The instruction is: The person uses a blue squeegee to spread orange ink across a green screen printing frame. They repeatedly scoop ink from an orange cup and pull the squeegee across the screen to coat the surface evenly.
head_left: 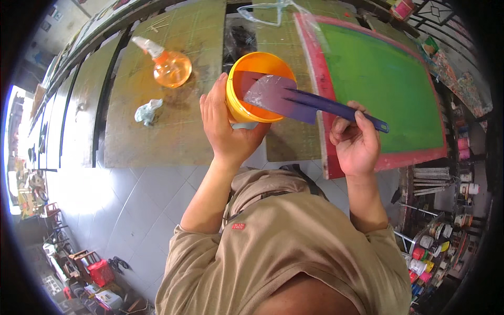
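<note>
My left hand [227,118] is wrapped round the side of a small yellow-orange bucket [238,108], which is tipped so that its mouth faces me. Between the thumb and fingers of my right hand [358,137] is the handle of a purple plastic spatula [300,111]. Its broad blade lies across the bucket's mouth, with a whitish wet-looking smear on it. The blade hides much of the bucket's inside, so what it contains cannot be made out.
Left of the bucket, a clear spray bottle [172,69] with orange liquid and a crumpled pale cloth [148,112] lie on the worn board [126,142]. At right rests a framed green screen [386,89] with pink-red edges. Several paint tubs [420,253] crowd the lower right.
</note>
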